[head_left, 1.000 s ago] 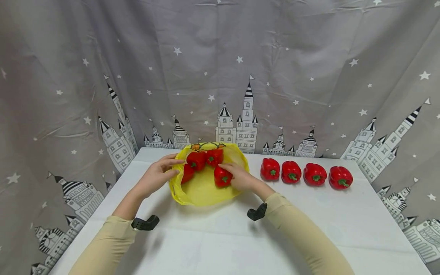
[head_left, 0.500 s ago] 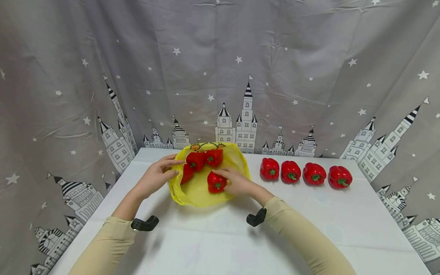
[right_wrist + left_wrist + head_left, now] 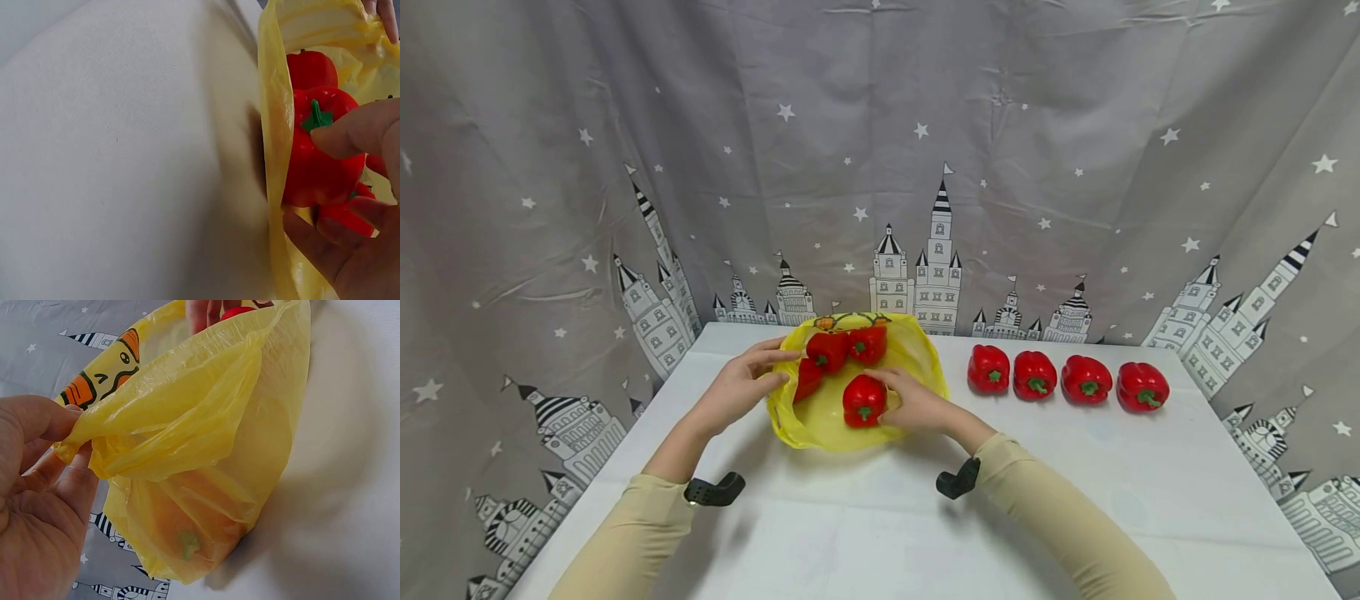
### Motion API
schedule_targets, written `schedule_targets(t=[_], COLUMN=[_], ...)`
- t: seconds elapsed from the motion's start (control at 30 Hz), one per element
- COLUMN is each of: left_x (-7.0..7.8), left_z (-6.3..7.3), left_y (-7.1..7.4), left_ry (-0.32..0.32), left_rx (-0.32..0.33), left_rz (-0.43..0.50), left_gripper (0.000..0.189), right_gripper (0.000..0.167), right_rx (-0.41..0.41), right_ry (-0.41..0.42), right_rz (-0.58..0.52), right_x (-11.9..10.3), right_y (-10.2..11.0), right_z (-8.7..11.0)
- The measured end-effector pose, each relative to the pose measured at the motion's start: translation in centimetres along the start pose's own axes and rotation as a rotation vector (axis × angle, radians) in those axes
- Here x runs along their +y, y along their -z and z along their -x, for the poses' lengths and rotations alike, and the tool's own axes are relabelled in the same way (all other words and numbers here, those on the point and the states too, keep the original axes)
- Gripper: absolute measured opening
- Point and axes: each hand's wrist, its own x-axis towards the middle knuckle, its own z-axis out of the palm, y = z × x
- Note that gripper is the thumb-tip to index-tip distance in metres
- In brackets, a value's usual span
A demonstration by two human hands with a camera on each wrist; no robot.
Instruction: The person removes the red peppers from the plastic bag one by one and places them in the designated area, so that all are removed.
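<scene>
A yellow plastic bag (image 3: 823,427) with a printed cartoon face lies with its mouth spread wide. My left hand (image 3: 739,390) pinches its left rim between thumb and fingers, as the left wrist view shows on the gathered plastic (image 3: 94,434). Inside the bag, my right hand (image 3: 917,403) holds a red bell pepper (image 3: 861,402) near the front. In the right wrist view the thumb lies by the green stem of this bell pepper (image 3: 325,162), with fingers below. Three other red bell peppers (image 3: 827,350) sit at the bag's back and left, one partly hidden by the plastic.
Several red bell peppers (image 3: 1036,375) stand in a row on the white table (image 3: 895,533), right of the bag. A grey curtain (image 3: 820,167) printed with castles and stars hangs behind the table and round its sides.
My right hand has moved the bell pepper left and toward me within the bag, away from the others. The left hand stays at the rim.
</scene>
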Motion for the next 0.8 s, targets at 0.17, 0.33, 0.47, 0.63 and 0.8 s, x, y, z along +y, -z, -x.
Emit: schedule_targets(t=[0.17,0.33,0.47,0.63,0.8], left_x=[-0.2,-0.2,-0.2,-0.2,-0.3], left_z=[0.0,0.0,0.0,0.1,0.1], left_y=[0.0,0.0,0.0,0.0,0.0], left_ry=[0.013,0.009,0.011,0.009,0.007], left_rx=[-0.002,-0.001,-0.003,-0.001,0.002], left_rz=[-0.005,-0.016,-0.015,-0.016,-0.016], left_gripper=[0.038,0.038,0.039,0.038,0.037], right_gripper=[0.083,0.085,0.086,0.086,0.086], right_rx=[-0.006,0.001,0.009,0.019,0.033], right_ry=[-0.052,-0.090,-0.117,-0.115,-0.124], right_rz=[-0.148,-0.258,-0.300,-0.314,-0.322], right_x=[0.4,0.9,1.3,1.6,1.7], right_y=[-0.3,-0.6,-0.9,-1.2,-1.5], right_z=[-0.3,-0.8,-1.0,-1.3,-1.5])
